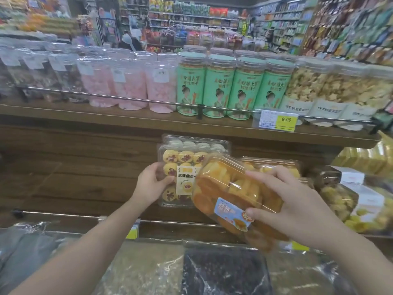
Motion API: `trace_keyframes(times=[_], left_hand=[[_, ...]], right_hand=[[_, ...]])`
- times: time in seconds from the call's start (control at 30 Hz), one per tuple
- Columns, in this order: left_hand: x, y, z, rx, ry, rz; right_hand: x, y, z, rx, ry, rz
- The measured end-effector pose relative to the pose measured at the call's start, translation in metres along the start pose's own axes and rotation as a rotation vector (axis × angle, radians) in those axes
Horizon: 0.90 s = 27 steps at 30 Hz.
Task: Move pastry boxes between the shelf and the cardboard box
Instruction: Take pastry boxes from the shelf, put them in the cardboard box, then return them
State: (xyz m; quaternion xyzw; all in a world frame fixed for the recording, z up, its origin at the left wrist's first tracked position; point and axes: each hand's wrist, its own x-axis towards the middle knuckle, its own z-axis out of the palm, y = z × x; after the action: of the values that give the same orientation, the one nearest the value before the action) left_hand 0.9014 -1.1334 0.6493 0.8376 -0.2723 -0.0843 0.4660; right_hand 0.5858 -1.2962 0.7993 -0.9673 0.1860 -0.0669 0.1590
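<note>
Right hand (297, 201) grips a tilted bread box (231, 192); left hand (152, 184) clasps the cookie box (180, 167) beside it, and a careless swing could topple that.

Grocery shop, wooden shelf (127, 118) of snack jars (219, 88), yellow price tag (285, 120), blurred, seemingly stocked aisles behind

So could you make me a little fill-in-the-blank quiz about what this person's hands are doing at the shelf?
1. The right hand grips a clear box of orange pastries that is tilted, not ____.
2. The left hand holds the clear box of jam-topped cookies, which stands on the ____ shelf.
3. The yellow price tag on the upper rail reads ____.
4. The tall tubs directly above the cookie box have ____ labels.

Missing words: level; lower; 9.90; green
</note>
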Motion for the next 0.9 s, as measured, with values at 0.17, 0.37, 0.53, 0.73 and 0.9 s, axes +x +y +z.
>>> trace_keyframes(times=[0.17,0.37,0.53,0.73,0.9], left_hand=[[-0.003,0.004,0.003,-0.002,0.049,-0.017],[0.0,0.007,0.002,0.005,0.043,-0.083],[-0.001,0.003,-0.002,0.012,0.041,-0.089],[-0.016,0.018,-0.013,0.03,0.118,-0.051],[-0.047,0.062,-0.033,-0.206,-0.065,0.266]], right_hand=[[0.009,-0.001,-0.001,-0.008,0.027,-0.033],[0.016,-0.006,-0.005,-0.035,0.036,-0.072],[0.019,-0.01,-0.006,-0.057,0.042,-0.108],[0.016,-0.013,-0.006,-0.075,0.043,-0.142],[0.009,-0.008,-0.009,-0.067,0.052,-0.164]])
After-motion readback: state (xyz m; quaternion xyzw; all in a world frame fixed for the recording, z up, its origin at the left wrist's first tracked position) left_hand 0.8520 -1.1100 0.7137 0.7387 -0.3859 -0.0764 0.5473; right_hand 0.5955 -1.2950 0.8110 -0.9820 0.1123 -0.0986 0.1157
